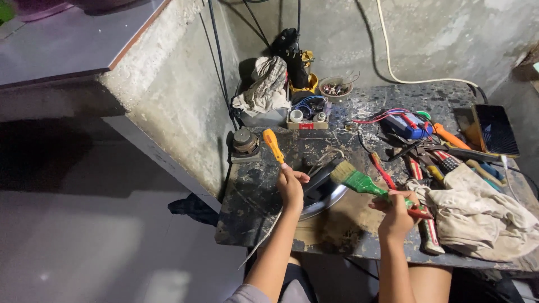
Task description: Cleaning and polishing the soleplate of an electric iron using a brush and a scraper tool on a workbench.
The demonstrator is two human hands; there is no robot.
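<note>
Here, the left hand (pixel 290 187) is closing its grip on an orange-handled screwdriver (pixel 274 145); the shaft is hiding behind the fingers. The right hand (pixel 396 209) is gripping a green-handled paintbrush (pixel 359 180), bristles lying over a dark iron (pixel 320 193) on the tabletop (pixel 252 191). The iron's front is sitting partly hidden by both hands. A crumpled cloth (pixel 483 216) is lying just right.
</note>
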